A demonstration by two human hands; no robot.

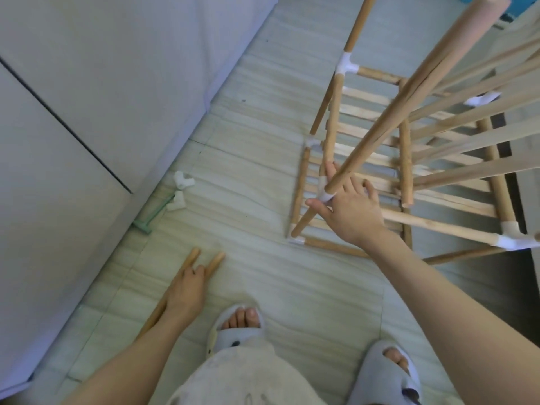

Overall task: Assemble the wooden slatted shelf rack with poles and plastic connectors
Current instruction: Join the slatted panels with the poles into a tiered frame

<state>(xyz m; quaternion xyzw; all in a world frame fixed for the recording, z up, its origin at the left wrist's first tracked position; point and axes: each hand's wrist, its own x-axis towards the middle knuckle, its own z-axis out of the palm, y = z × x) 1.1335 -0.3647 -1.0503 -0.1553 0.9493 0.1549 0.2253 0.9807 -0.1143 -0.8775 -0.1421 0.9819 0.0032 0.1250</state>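
Note:
The wooden slatted rack [362, 159] stands on the floor at right, its poles joined by white plastic connectors. My right hand [347, 209] grips the white connector [326, 196] at the near left corner, where a long upright pole [409, 95] rises toward the camera. My left hand [187, 290] reaches down at lower left and holds two loose wooden poles [216, 263] whose tips stick out past the fingers. Two spare white connectors [183, 180] lie on the floor by the wall.
A white cabinet [87, 97] fills the left side. A small green tool [152, 211] lies against its base next to the spare connectors. My feet in grey slippers [238, 325] stand on pale striped floor tiles at the bottom.

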